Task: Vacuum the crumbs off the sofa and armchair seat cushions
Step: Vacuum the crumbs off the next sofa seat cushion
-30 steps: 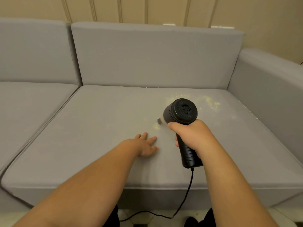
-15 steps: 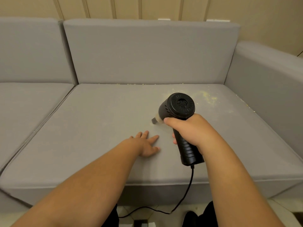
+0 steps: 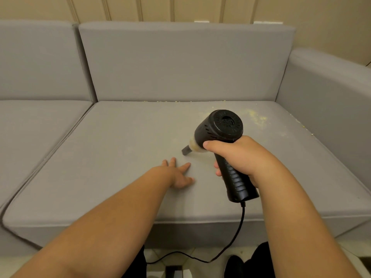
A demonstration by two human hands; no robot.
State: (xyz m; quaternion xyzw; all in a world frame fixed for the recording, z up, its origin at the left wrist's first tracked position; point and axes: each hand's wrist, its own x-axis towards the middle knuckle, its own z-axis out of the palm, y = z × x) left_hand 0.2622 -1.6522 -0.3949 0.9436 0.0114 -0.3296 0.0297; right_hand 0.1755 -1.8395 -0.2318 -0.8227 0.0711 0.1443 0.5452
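Nearest the camera, a black cord (image 3: 239, 235) drops from the butt of the handheld vacuum (image 3: 220, 137) over the front edge of the seat cushion (image 3: 112, 157) and trails along the floor. Above it the right hand (image 3: 241, 157) is wrapped tightly round the ribbed black handle, thumb lying across just under the round motor housing. The vacuum's body rises to the hand's 12 o'clock, and its short nozzle (image 3: 186, 150) points toward 10 o'clock, down at the cushion; whether the tip actually touches the fabric is hard to tell from this angle.

The left hand (image 3: 178, 174) lies flat on the cushion with fingers straight and spread, holding nothing, at about 8 o'clock from the nozzle and just beside it.

Farther back, pale yellow crumbs (image 3: 259, 118) are scattered at the vacuum's 2 o'clock, near the armrest (image 3: 329, 97). More specks line the seam under the back cushion (image 3: 180, 63) at 12 o'clock.
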